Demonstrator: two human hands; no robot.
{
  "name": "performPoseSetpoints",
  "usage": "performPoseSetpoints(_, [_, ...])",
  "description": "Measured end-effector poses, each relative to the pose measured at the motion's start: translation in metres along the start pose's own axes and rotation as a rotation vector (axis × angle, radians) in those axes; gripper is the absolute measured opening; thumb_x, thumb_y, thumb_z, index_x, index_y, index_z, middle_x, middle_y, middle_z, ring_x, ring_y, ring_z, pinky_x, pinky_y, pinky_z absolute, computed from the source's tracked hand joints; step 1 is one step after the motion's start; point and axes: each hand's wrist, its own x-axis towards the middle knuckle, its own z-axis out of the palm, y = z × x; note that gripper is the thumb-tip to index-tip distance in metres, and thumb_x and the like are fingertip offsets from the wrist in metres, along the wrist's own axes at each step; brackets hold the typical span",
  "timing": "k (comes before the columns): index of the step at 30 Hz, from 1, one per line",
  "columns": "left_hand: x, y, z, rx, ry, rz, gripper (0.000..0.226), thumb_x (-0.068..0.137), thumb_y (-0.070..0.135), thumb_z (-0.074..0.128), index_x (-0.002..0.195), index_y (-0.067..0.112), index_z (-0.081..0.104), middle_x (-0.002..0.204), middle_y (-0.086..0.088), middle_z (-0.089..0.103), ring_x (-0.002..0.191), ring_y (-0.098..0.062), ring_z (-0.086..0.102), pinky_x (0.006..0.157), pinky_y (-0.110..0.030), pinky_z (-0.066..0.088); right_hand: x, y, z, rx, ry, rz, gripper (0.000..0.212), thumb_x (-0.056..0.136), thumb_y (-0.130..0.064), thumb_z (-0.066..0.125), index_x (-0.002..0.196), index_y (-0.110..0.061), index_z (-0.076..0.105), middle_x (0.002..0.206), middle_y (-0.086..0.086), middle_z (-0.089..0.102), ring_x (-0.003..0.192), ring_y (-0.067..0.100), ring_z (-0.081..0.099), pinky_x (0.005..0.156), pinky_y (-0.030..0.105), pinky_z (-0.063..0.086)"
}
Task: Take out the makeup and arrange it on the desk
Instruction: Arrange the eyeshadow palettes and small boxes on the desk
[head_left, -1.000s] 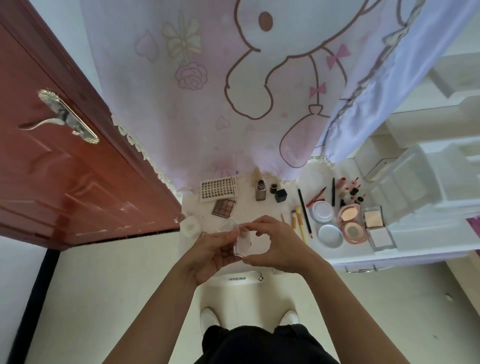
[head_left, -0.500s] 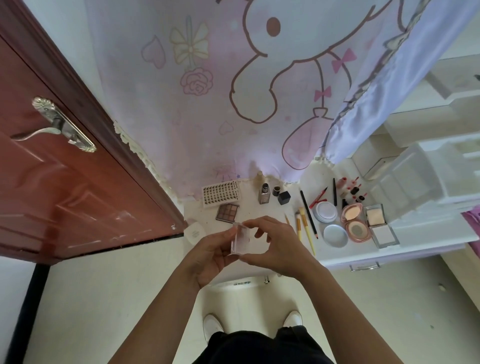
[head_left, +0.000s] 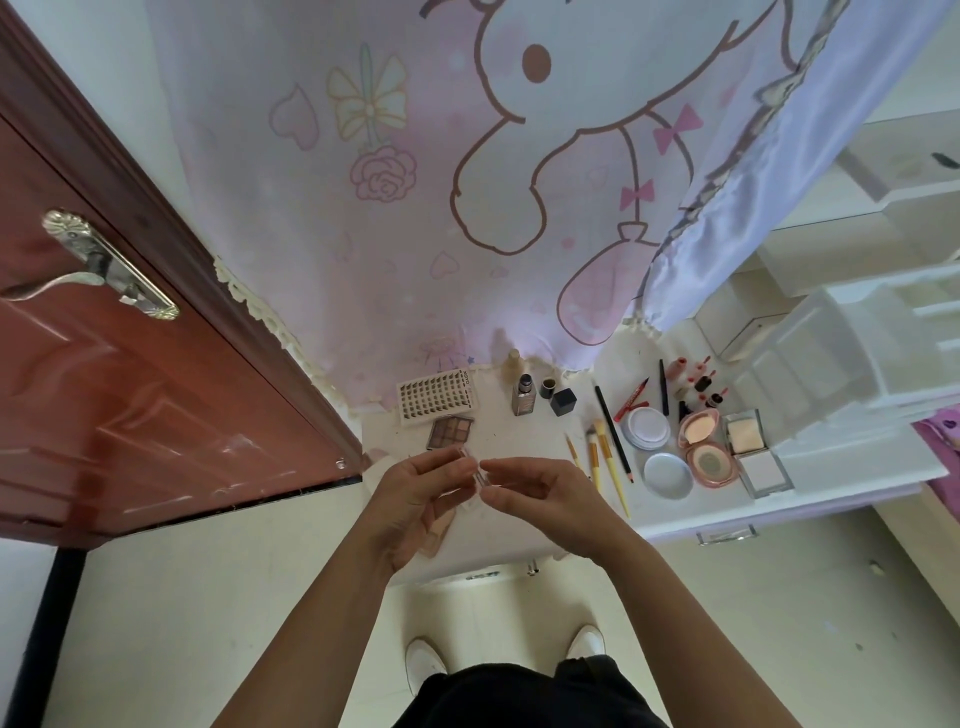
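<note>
Held in mid-air over the near edge of the white desk (head_left: 519, 434), toward its left end and apart from the desktop: small clear plastic case (head_left: 479, 474), seen edge-on. Gripped from the left by the left hand (head_left: 415, 499), thumb and curled fingers closed round it; pinched from the right by the right hand (head_left: 545, 493), thumb and forefinger narrow on its edge, remaining fingers loosely bent. At the far-left part of the desk: white lash tray with rows of dark lashes (head_left: 436, 397) and, just in front of it, a square eyeshadow palette of brown shades (head_left: 451, 433). Standing close together at the far edge near the middle: beige foundation bottle with dark cap (head_left: 523, 397), small black cylinder (head_left: 546, 387), black cube-shaped cap (head_left: 563, 401). Lying right of centre, running from far edge toward near edge: yellow-handled brushes (head_left: 605, 462), a long black pencil (head_left: 613, 431) just beside them, a red pen (head_left: 631, 399) and a short black liner (head_left: 664, 387) farther back. Toward the right end, side by side: white round jar (head_left: 647, 428), pale round lid (head_left: 667, 475), open pink cushion compact (head_left: 704, 449), open clear square powder compact (head_left: 753, 457); behind them, small pink and red tubes (head_left: 677, 368). At the right end: white plastic organiser (head_left: 831, 374). Behind the desk: pink curtain with cartoon rabbit print (head_left: 415, 208); at left, red-brown door (head_left: 156, 415).
</note>
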Motion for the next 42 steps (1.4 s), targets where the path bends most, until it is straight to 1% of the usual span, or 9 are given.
performPoseSetpoints(4, [0.000, 0.002, 0.002, 0.046, -0.003, 0.015, 0.049, 0.073, 0.013, 0.081, 0.116, -0.006, 0.067, 0.120, -0.029, 0.065, 0.107, -0.034, 0.067, 0.105, -0.046, 0.049, 0.002, 0.000, -0.003, 0.069, 0.012, 0.010, 0.037, 0.084, -0.019, 0.080, 0.120, -0.018, 0.073, 0.105, -0.002, 0.077, 0.103, 0.011, 0.072, 0.096, 0.030, 0.055])
performPoseSetpoints(8, [0.000, 0.004, 0.002, 0.078, -0.017, 0.025, 0.047, 0.071, 0.012, 0.085, 0.113, -0.003, 0.070, 0.111, -0.023, 0.070, 0.106, -0.034, 0.068, 0.103, -0.047, 0.050, 0.004, -0.003, -0.005, 0.072, 0.012, 0.003, 0.032, 0.083, -0.008, 0.076, 0.113, -0.020, 0.075, 0.099, 0.000, 0.078, 0.097, 0.014, 0.074, 0.089, 0.031, 0.058])
performPoseSetpoints(15, [0.001, 0.006, 0.003, 0.031, 0.018, 0.038, 0.057, 0.067, 0.007, 0.086, 0.120, -0.003, 0.066, 0.115, -0.026, 0.068, 0.107, -0.038, 0.066, 0.104, -0.050, 0.048, 0.007, -0.005, -0.004, 0.217, -0.020, 0.017, 0.046, 0.075, -0.016, 0.078, 0.120, -0.016, 0.068, 0.104, 0.011, 0.075, 0.101, 0.029, 0.072, 0.095, 0.039, 0.057])
performPoseSetpoints(19, [-0.002, 0.008, 0.001, 0.038, -0.006, 0.039, 0.051, 0.073, 0.003, 0.083, 0.121, -0.003, 0.066, 0.122, -0.030, 0.064, 0.116, -0.044, 0.061, 0.105, -0.049, 0.048, 0.006, -0.007, -0.007, 0.326, -0.095, 0.086, 0.049, 0.080, -0.012, 0.081, 0.126, -0.011, 0.065, 0.112, 0.013, 0.073, 0.108, 0.025, 0.070, 0.100, 0.036, 0.053])
performPoseSetpoints(24, [-0.007, 0.008, 0.007, 0.055, -0.001, 0.018, 0.057, 0.063, 0.006, 0.087, 0.117, 0.000, 0.069, 0.111, -0.023, 0.071, 0.107, -0.034, 0.068, 0.102, -0.044, 0.050, 0.004, -0.011, -0.008, 0.300, -0.156, 0.111, 0.049, 0.074, -0.027, 0.084, 0.119, -0.013, 0.071, 0.112, 0.010, 0.074, 0.109, 0.020, 0.069, 0.095, 0.029, 0.053])
performPoseSetpoints(27, [-0.010, 0.006, 0.008, 0.052, 0.017, 0.029, 0.051, 0.065, 0.003, 0.083, 0.114, 0.001, 0.069, 0.107, -0.021, 0.072, 0.101, -0.030, 0.070, 0.098, -0.041, 0.053, 0.004, -0.010, -0.009, 0.293, -0.133, 0.109, 0.049, 0.071, -0.025, 0.085, 0.115, -0.009, 0.073, 0.109, 0.015, 0.074, 0.102, 0.020, 0.071, 0.091, 0.028, 0.054])
performPoseSetpoints(31, [-0.013, 0.004, 0.010, 0.059, 0.001, 0.043, 0.047, 0.065, 0.002, 0.080, 0.112, 0.001, 0.071, 0.104, -0.019, 0.074, 0.095, -0.027, 0.072, 0.084, -0.031, 0.058, 0.001, -0.010, -0.009, 0.299, -0.126, 0.108, 0.047, 0.069, -0.022, 0.086, 0.112, -0.008, 0.074, 0.106, 0.017, 0.075, 0.099, 0.022, 0.072, 0.088, 0.027, 0.054])
performPoseSetpoints(37, [-0.012, 0.003, 0.005, 0.084, -0.030, 0.043, 0.054, 0.066, 0.000, 0.082, 0.119, 0.000, 0.068, 0.109, -0.020, 0.072, 0.101, -0.029, 0.070, 0.090, -0.033, 0.057, -0.004, -0.012, -0.006, 0.308, -0.095, 0.069, 0.030, 0.075, -0.007, 0.084, 0.104, -0.007, 0.077, 0.102, 0.025, 0.073, 0.090, 0.023, 0.073, 0.086, 0.027, 0.056])
performPoseSetpoints(42, [-0.012, 0.001, 0.006, 0.094, -0.047, 0.047, 0.063, 0.062, 0.005, 0.085, 0.122, 0.001, 0.066, 0.113, -0.022, 0.071, 0.105, -0.030, 0.069, 0.092, -0.034, 0.055, -0.005, -0.009, -0.007, 0.276, -0.079, 0.059, 0.028, 0.073, -0.010, 0.087, 0.100, -0.011, 0.079, 0.099, 0.023, 0.073, 0.092, 0.024, 0.072, 0.092, 0.035, 0.057])
